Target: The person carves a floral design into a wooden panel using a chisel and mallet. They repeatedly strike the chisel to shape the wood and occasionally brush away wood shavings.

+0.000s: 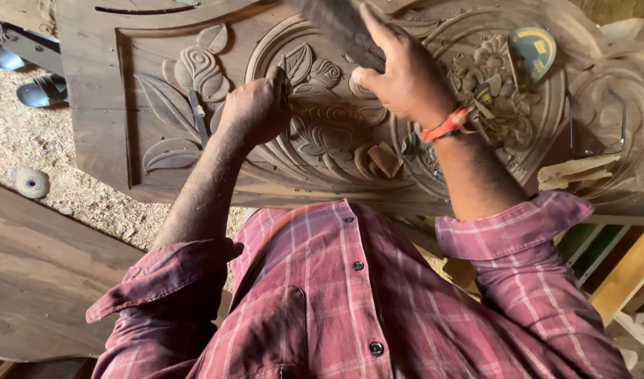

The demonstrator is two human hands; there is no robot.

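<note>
Plaid shirt [350, 302] nearest me, the left hand [255, 109] fisted round a chisel [284, 78] on the carved panel [322, 133], right hand [406, 81] gripping a mallet [339, 28]: steady, light taps would suit such fine petals.

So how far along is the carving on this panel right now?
Most relief looks cut: leaves at left and the central rose stand out clearly on the carved wooden panel. In hand: the left hand sets a chisel by a leaf near the oval border; the right hand raises a blurred mallet. How much detail work remains cannot be told.
</note>
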